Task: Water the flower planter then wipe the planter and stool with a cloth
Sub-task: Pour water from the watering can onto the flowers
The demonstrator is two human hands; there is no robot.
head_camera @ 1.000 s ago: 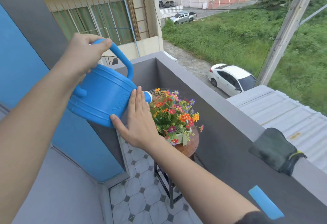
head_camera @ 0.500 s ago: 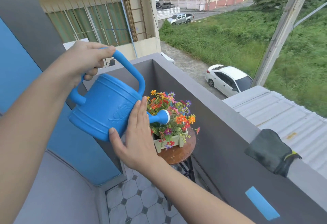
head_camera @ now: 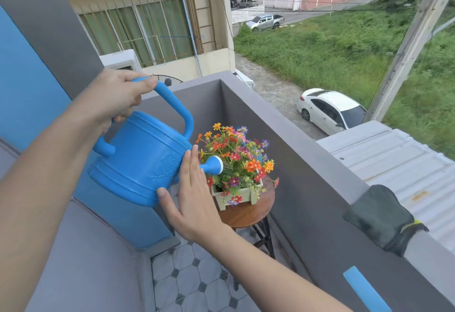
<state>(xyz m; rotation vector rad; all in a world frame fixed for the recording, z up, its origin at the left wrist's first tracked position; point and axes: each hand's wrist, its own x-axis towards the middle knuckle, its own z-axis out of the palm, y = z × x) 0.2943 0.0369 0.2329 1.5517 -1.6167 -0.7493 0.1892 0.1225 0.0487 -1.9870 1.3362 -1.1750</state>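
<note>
The left hand [head_camera: 115,97] is curled round the top handle of a blue plastic watering can [head_camera: 140,161], which is tilted spout-down. The right hand [head_camera: 192,198] lies flat against the can's side with straight fingers. The white-rimmed spout head [head_camera: 215,165] is over the flower planter [head_camera: 236,194], a pale box of orange, red and purple blooms. The planter stands on a round wooden stool [head_camera: 248,213] beside the grey balcony wall [head_camera: 307,159]. A dark grey cloth [head_camera: 379,218] lies on the wall's ledge.
</note>
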